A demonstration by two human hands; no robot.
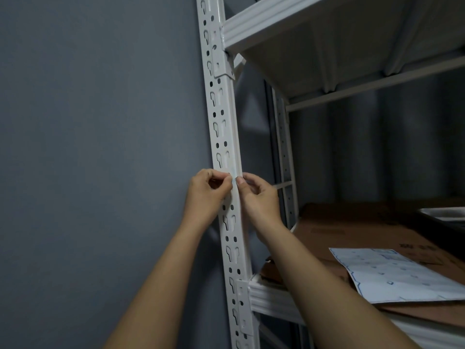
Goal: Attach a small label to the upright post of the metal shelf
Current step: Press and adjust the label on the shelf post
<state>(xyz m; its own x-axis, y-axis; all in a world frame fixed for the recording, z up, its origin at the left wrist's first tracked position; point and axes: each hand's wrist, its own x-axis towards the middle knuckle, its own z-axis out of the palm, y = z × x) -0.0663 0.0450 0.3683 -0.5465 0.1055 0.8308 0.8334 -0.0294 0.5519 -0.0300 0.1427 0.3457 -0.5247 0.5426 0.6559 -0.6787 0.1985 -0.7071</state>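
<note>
Forearms: two bare forearms rose from the bottom edge and met at the post.
Left hand [208,187]: its fingers were curled, thumb and forefinger pinched together on the left end of the label, against the post's perforated face.
Right hand [259,195]: its fingers were curled too, with the thumb tip pressed at the label's right end on the post's front corner.
Label [233,178]: a small pale strip lay between the two thumbs, against the post; much of it was hidden by the fingers, and any print on it could not be read.
Upright post [221,117]: white slotted metal ran upright between the hands, well above and below them.
Upper shelf [289,23]: it was fixed to the post well above the hands.
Lower shelf [274,293]: it joined the post below the right hand.
Cardboard [357,230]: flat brown sheets lay on the lower shelf, right of the right hand.
Printed sheet [392,275]: white with blue outlines, it lay on the cardboard.
Wall [100,147]: grey, left of the left hand, behind the post.
</note>
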